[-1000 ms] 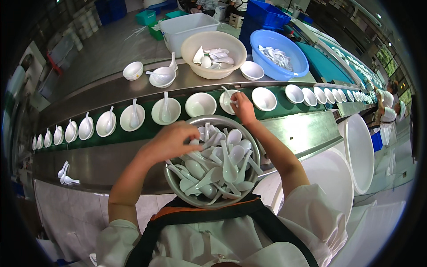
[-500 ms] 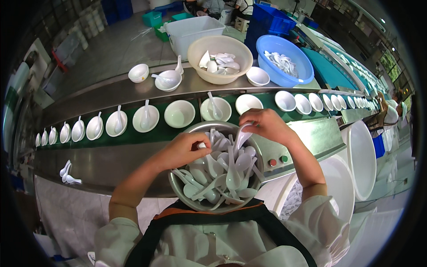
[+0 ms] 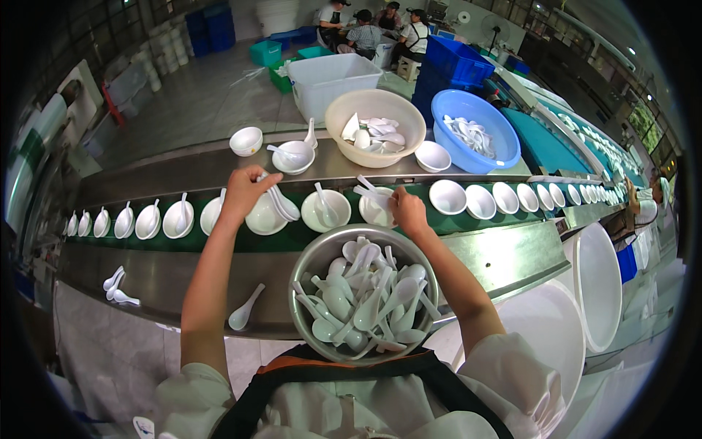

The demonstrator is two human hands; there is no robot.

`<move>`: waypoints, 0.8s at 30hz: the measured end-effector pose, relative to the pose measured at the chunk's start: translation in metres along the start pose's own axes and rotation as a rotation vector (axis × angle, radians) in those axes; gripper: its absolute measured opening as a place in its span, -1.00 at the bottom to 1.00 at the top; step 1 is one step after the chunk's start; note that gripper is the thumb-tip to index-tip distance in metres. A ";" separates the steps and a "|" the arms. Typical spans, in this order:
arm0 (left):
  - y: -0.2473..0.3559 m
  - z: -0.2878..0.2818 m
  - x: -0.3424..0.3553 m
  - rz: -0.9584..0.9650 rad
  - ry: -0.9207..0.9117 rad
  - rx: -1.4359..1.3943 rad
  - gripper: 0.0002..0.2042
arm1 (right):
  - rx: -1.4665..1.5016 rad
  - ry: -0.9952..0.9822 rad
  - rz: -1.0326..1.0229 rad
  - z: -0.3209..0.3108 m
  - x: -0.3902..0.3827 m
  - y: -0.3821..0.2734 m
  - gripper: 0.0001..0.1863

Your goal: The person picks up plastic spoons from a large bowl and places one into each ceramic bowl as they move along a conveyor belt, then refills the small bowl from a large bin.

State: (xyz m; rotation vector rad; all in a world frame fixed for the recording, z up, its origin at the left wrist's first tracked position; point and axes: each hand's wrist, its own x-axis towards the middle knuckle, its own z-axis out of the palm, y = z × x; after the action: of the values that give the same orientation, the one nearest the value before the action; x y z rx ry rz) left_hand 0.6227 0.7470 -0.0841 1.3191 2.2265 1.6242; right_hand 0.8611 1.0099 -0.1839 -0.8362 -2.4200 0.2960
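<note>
My left hand (image 3: 247, 194) is closed on white soup spoons (image 3: 284, 205), seemingly two side by side, over a white bowl (image 3: 263, 219) on the green belt. To the right, my right hand (image 3: 409, 211) pinches a white soup spoon (image 3: 374, 193) over another bowl (image 3: 376, 214); a second handle shows there, and I cannot tell whether the hand holds it. Between them is a bowl (image 3: 314, 221) with a spoon leaning in it. Close to my body, a metal basin (image 3: 298, 256) is heaped with white soup spoons (image 3: 369, 300).
White bowls line the green belt (image 3: 289, 240), those at left with spoons. A loose spoon (image 3: 246, 307) lies on the metal ledge (image 3: 168, 274). Behind the belt stand a cream basin (image 3: 344, 143) and a blue basin (image 3: 504, 154), both holding spoons. Several people sit in the background.
Both hands have moved from the metal basin out over the belt, carrying spoons. The belt's bowls have shifted left. A loose spoon now lies on the ledge left of the basin.
</note>
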 end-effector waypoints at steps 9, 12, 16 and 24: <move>-0.110 -0.026 0.019 -0.109 0.124 0.534 -0.52 | 0.175 0.325 0.151 -0.027 -0.002 0.021 -0.85; -0.114 -0.027 0.019 -0.129 0.181 0.671 -0.49 | 0.106 0.322 0.196 -0.018 -0.008 0.049 -0.83; -0.125 -0.051 0.009 -0.201 0.218 0.794 -0.53 | 0.375 0.135 0.275 -0.014 -0.011 0.029 -0.83; -0.095 -0.089 0.016 -0.074 0.327 0.880 -0.55 | -0.102 -0.091 -0.197 -0.019 0.007 -0.002 -0.61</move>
State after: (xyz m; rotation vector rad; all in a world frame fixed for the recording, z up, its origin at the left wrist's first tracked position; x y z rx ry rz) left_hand 0.5111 0.6862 -0.1167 1.0948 3.3483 0.8633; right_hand 0.8664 1.0130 -0.1651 -0.6324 -2.5968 0.1388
